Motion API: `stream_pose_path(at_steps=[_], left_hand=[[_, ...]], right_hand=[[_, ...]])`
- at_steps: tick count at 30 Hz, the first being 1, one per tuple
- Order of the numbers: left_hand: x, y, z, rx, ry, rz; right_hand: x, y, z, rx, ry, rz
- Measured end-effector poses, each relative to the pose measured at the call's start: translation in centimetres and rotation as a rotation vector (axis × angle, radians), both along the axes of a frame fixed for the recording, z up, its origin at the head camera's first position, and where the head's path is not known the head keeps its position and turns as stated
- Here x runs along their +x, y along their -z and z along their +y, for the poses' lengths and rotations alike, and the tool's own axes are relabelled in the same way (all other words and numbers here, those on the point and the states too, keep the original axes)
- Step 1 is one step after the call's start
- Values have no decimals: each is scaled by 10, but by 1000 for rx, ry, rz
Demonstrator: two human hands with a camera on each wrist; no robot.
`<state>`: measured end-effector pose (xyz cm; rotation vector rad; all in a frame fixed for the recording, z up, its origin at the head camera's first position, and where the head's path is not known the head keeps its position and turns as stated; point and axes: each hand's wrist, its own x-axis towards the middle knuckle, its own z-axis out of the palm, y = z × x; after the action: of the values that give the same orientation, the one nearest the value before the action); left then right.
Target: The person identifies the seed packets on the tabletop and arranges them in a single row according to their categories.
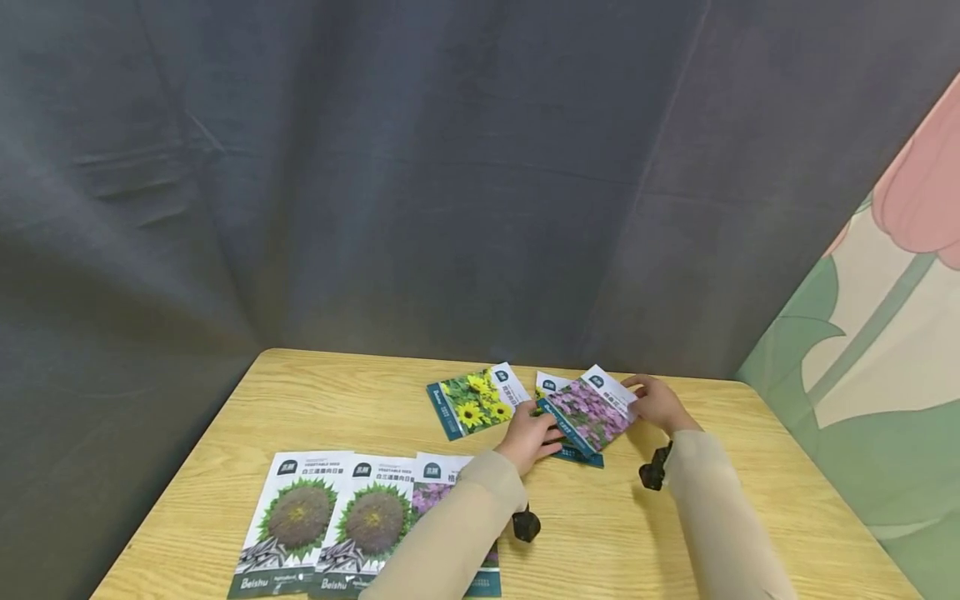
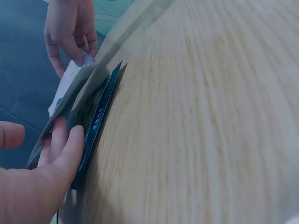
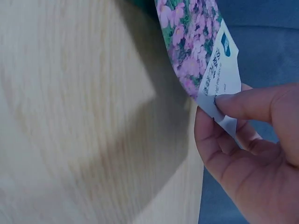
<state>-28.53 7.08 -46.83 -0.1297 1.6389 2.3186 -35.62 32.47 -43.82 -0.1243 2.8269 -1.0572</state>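
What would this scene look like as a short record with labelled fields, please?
Right hand: pinches the white end of the upper pink-flower seed packet
Upper packet's pose: tilted, partly covering the overlapped yellow-flower seed packet
Left hand: fingers extended at the overlapping packets' edges
Lying further left: uncovered yellow-flower seed packet, picture up
Front row: left-end sunflower seed packet, middle sunflower seed packet, front pink-flower seed packet partly hidden by the left sleeve
Surface: wood-grain table
Backdrop: dark cloth; tulip-patterned panel at right
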Motion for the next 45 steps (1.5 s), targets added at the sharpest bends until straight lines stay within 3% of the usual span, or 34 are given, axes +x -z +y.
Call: stream_pose_path(at_steps=[6,15,22,28,36,45], left_hand=[[7,6,-13,-1,-15,-13],[20,4,-35,-177,62,103],[37,-12,-53,-310,90,216],[53,-21,-63,-329,121,231],[76,-21,-78,-363,158,240],[94,-17,-97,-514,229,243]], right_hand=[[10,-4,-8,-163,-37,4],[14,-11,-20,-266,-76,48],[18,-17,-32,-261,-83,61],[26,-20,-39,-288,-132,106],[37,-23,-52,-259,-193,166],[46,-20,-71,-269,-263,128]])
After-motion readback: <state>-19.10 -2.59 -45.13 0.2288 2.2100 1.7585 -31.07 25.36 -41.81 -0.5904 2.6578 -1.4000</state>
